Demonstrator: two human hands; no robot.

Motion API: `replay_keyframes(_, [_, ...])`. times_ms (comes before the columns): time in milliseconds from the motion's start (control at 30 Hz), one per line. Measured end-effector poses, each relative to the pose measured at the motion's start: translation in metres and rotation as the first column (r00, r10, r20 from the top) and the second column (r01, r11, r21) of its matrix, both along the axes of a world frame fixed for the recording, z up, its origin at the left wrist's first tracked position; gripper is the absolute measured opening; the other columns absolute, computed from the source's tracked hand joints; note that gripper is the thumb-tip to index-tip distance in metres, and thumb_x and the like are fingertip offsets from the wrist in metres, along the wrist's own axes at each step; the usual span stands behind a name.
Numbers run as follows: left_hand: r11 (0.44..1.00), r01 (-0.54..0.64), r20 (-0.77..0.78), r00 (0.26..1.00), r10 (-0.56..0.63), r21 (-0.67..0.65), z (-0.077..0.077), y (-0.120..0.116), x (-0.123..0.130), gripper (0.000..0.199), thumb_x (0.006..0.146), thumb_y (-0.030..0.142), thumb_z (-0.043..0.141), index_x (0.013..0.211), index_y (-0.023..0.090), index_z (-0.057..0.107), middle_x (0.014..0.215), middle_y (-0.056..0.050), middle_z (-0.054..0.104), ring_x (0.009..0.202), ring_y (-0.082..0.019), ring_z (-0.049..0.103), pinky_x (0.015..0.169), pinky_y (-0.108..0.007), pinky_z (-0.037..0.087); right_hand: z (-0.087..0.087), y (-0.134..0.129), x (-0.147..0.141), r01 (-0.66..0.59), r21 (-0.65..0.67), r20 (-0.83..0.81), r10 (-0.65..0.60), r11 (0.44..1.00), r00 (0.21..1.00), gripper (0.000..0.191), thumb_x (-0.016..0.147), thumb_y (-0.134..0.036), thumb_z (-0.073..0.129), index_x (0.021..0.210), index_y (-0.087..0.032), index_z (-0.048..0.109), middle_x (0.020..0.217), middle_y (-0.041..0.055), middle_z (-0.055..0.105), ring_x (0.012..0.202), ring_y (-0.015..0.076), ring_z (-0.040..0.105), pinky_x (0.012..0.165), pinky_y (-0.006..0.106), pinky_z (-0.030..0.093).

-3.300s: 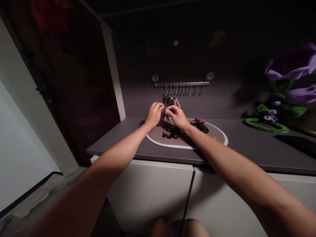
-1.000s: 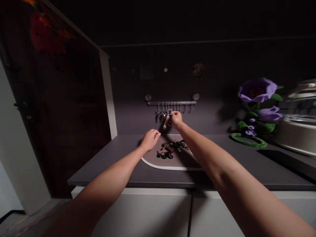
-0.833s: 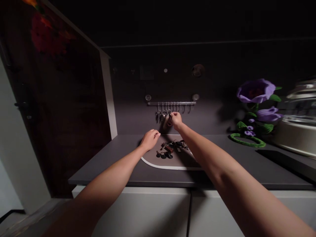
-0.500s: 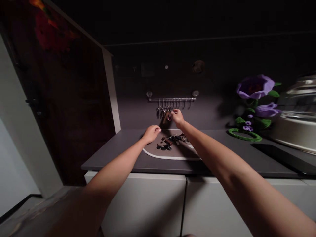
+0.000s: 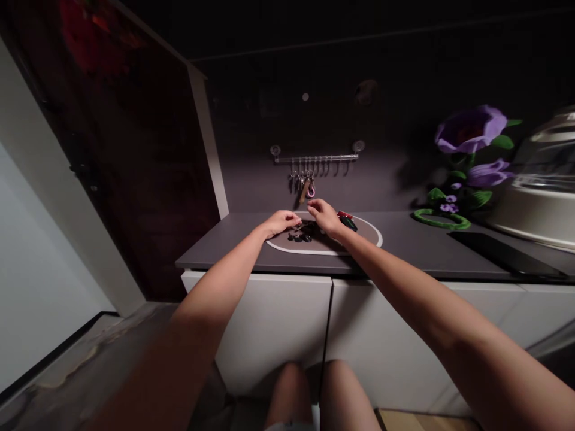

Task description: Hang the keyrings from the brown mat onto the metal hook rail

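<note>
My left hand is over the left side of a brown oval mat with a white rim, fingers stretched toward a pile of keys and fobs. Nothing shows in its grasp. Over the middle of the mat is my right hand, its fingers loosely bent and apart, with no object visible in them. It partly covers the pile. Just above its fingertips, keys with a brown tag and a pink ring hang from hooks on a clear wall rail. Dark round fobs lie near the mat's front.
Red and dark green items lie on the mat behind my right wrist. Farther right stand purple felt flowers with a green ring base, a black flat slab and a pale appliance. White cabinet doors are below the counter.
My right hand has let go of the hanging keys and come down over the mat. My left hand stays by the pile. The view has tilted downward, showing my knees.
</note>
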State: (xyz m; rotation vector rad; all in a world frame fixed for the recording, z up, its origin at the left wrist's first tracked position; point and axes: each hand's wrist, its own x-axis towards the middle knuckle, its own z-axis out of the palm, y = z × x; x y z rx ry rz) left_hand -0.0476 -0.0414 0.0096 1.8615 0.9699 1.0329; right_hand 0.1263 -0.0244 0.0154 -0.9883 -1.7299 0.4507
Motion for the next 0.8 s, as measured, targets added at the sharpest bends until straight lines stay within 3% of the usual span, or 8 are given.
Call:
replay_keyframes(167, [0.989, 0.056, 0.121, 0.992, -0.039, -0.140, -0.008, -0.010, -0.006, 0.037, 0.058, 0.040, 0.074, 0.074, 0.010, 0.061, 0.066, -0.002, 0.061, 0.057, -0.007, 0.051, 0.060, -0.023, 0.038, -0.013, -0.020, 0.004, -0.035, 0.082, 0.231, 0.015, 0.996, 0.973, 0.020, 0.079, -0.024, 0.051, 0.093, -0.016, 0.062, 0.095, 0.0066, 0.065, 0.087, 0.0166, 0.058, 0.084, 0.033, 0.043])
replay_keyframes(367, [0.972, 0.146, 0.075, 0.988, -0.134, -0.187, -0.007, -0.016, -0.013, 0.033, 0.055, 0.032, 0.077, 0.075, 0.009, 0.063, 0.070, -0.004, 0.064, 0.063, -0.008, 0.054, 0.067, -0.026, 0.041, -0.014, -0.023, 0.004, -0.031, 0.135, 0.394, -0.024, 0.990, 0.919, 0.020, 0.080, -0.025, 0.050, 0.087, -0.015, 0.065, 0.093, 0.0083, 0.065, 0.087, 0.0178, 0.057, 0.084, 0.031, 0.041])
replay_keyframes(667, [0.982, 0.103, -0.081, 0.990, -0.117, -0.155, -0.006, -0.013, -0.017, 0.026, 0.053, 0.026, 0.076, 0.073, 0.011, 0.068, 0.072, -0.002, 0.066, 0.067, -0.009, 0.056, 0.076, -0.028, 0.041, -0.011, -0.025, 0.002, -0.007, 0.103, 0.481, -0.044, 0.995, 0.876, 0.023, 0.081, -0.027, 0.049, 0.087, -0.014, 0.068, 0.093, 0.0087, 0.065, 0.087, 0.0177, 0.057, 0.082, 0.029, 0.041])
replay_keyframes(800, [0.984, 0.094, -0.045, 0.994, -0.102, -0.149, -0.009, -0.008, -0.017, 0.025, 0.055, 0.026, 0.076, 0.072, 0.010, 0.067, 0.070, -0.003, 0.065, 0.064, -0.009, 0.056, 0.075, -0.029, 0.042, -0.011, -0.024, 0.001, -0.010, 0.084, 0.482, -0.032, 0.996, 0.876, 0.023, 0.080, -0.027, 0.050, 0.086, -0.014, 0.068, 0.094, 0.0088, 0.065, 0.088, 0.0178, 0.057, 0.083, 0.029, 0.040])
